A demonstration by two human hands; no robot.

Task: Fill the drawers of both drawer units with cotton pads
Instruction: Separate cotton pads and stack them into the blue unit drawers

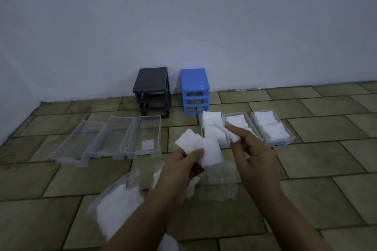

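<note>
Peeling one cotton pad [232, 135] off the stack [201, 147] gripped in the left hand [183, 166], the right hand [252, 152] pinches it at frame centre, probably bound next for the empty drawers [142, 138] at left.

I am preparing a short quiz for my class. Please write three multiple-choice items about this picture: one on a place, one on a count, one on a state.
1. Where does the black drawer unit stand?
A. Left of the blue drawer unit, by the wall
B. On top of it
C. Right of it

2. How many clear drawers lie on the floor?
A. Two
B. Four
C. Six

3. What is in the rightmost drawer?
A. Nothing
B. White cotton pads
C. A plastic bag

Answers:
1 A: both units stand side by side at the wall, black one left.
2 C: three lie before each unit.
3 B: white pads fill it.
</note>
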